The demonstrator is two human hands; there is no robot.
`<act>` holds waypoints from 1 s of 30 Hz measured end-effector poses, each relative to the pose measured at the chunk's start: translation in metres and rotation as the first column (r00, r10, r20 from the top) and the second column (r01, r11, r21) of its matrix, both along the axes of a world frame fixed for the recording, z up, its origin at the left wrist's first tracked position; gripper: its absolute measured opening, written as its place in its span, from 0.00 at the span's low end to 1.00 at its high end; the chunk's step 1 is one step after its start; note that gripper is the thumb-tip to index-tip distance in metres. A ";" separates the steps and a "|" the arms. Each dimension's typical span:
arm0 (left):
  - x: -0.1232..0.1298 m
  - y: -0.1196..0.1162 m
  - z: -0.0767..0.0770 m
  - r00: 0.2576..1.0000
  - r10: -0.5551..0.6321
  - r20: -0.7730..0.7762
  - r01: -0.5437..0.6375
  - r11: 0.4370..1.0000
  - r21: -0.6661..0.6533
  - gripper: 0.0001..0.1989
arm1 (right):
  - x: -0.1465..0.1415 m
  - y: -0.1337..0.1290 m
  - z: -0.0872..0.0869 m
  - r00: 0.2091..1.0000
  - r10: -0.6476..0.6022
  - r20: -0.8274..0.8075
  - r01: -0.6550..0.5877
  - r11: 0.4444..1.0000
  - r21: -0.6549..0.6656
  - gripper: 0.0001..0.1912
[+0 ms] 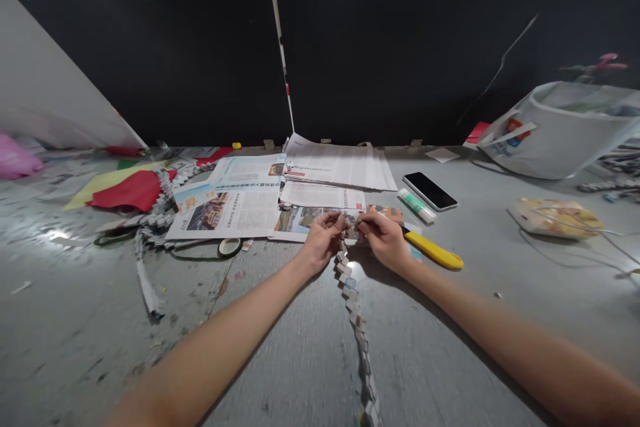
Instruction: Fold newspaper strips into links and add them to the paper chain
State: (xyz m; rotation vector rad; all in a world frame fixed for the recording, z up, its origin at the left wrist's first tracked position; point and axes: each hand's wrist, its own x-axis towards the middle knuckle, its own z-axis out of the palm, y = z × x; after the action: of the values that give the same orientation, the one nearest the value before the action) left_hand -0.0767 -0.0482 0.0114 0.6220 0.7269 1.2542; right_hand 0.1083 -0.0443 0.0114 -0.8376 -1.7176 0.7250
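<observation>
A zigzag chain of folded newspaper strips (353, 303) runs from between my hands down to the lower edge of the view. My left hand (324, 239) is closed on the chain's upper end. Close beside it on the right, my right hand (384, 237) pinches at the same end, its fingertips around a small folded piece. Newspaper sheets (250, 203) lie just behind my hands. A yellow-handled cutter (435, 250) rests against the right hand's far side, its front part partly hidden.
Right of the papers are a glue stick (417, 206), a phone (431, 191), a yellow package (560, 219) with a cable and a white bag (565, 133). At left lie a tape roll (230, 247), red paper (131, 191) and more folded chain (163, 203). A dark wall (400, 47) stands behind.
</observation>
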 end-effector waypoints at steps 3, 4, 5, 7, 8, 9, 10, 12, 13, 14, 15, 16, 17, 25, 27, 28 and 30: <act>0.000 0.001 -0.005 1.000 0.026 0.004 -0.026 0.999 0.019 0.33 | 0.000 -0.002 0.001 0.999 0.033 0.042 -0.034 0.999 0.016 0.09; 0.000 0.001 -0.006 0.999 0.032 0.005 -0.033 0.999 0.022 0.32 | 0.000 -0.002 0.001 0.998 0.037 0.049 -0.039 0.999 0.022 0.09; 0.000 0.002 -0.007 0.999 0.035 0.004 -0.035 0.999 0.024 0.33 | 0.000 -0.002 0.002 0.998 0.037 0.052 -0.038 0.999 0.029 0.08; 0.000 0.002 -0.009 0.999 0.032 -0.003 -0.032 0.999 0.019 0.33 | 0.000 -0.002 0.002 0.998 0.035 0.049 -0.037 0.998 0.050 0.08; 0.000 0.002 -0.009 0.999 0.031 -0.007 -0.031 0.999 0.015 0.34 | 0.000 -0.003 0.002 0.998 0.038 0.047 -0.041 0.997 0.061 0.08; 0.000 0.002 -0.009 0.999 0.032 -0.011 -0.032 0.999 0.011 0.34 | 0.000 -0.003 0.002 0.998 0.043 0.046 -0.046 0.997 0.069 0.08; 0.000 0.001 -0.009 0.999 0.035 -0.016 -0.035 0.999 0.008 0.34 | 0.000 -0.003 0.002 0.998 0.049 0.048 -0.053 0.996 0.073 0.08; 0.000 0.001 -0.007 0.999 0.040 -0.022 -0.040 0.999 0.005 0.32 | 0.000 -0.003 0.001 0.996 0.057 0.065 -0.061 0.996 0.071 0.08; 0.000 0.000 -0.006 0.999 0.043 -0.020 -0.043 0.999 0.006 0.30 | 0.000 -0.002 0.001 0.996 0.054 0.076 -0.059 0.996 0.069 0.08; 0.001 -0.001 -0.005 0.999 0.045 -0.016 -0.045 0.999 0.007 0.30 | 0.000 -0.002 0.001 0.995 0.048 0.087 -0.054 0.996 0.070 0.08; 0.001 -0.001 -0.003 0.999 0.046 -0.010 -0.046 0.999 0.008 0.29 | 0.000 -0.002 0.000 0.995 0.042 0.096 -0.049 0.996 0.074 0.08; 0.001 -0.002 -0.002 0.999 0.044 -0.003 -0.044 0.999 0.010 0.29 | 0.000 -0.001 0.000 0.994 0.036 0.101 -0.044 0.996 0.078 0.08; 0.002 -0.002 -0.002 0.999 0.042 0.002 -0.042 0.999 0.012 0.29 | 0.000 -0.001 0.000 0.994 0.032 0.105 -0.041 0.996 0.084 0.08; 0.003 0.002 -0.007 0.997 0.073 -0.010 -0.073 0.997 -0.001 0.30 | -0.002 -0.001 0.000 0.992 -0.002 0.129 -0.019 0.986 0.166 0.08; 0.003 0.001 -0.007 0.997 0.072 -0.034 -0.072 0.997 0.009 0.30 | -0.002 -0.001 0.000 0.992 0.000 0.128 -0.022 0.984 0.175 0.08; 0.003 0.000 -0.006 0.996 0.075 -0.048 -0.075 0.997 0.014 0.31 | -0.002 -0.001 0.000 0.992 0.001 0.129 -0.023 0.985 0.173 0.08; 0.004 -0.002 -0.004 0.993 0.091 -0.079 -0.089 0.996 0.028 0.32 | -0.001 -0.001 0.000 0.991 -0.001 0.135 -0.021 0.987 0.161 0.08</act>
State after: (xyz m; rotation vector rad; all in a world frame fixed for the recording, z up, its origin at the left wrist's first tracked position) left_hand -0.0726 -0.0503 0.0073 0.6687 0.8142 1.3287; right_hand 0.1071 -0.0456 0.0111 -0.7794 -1.8755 0.5369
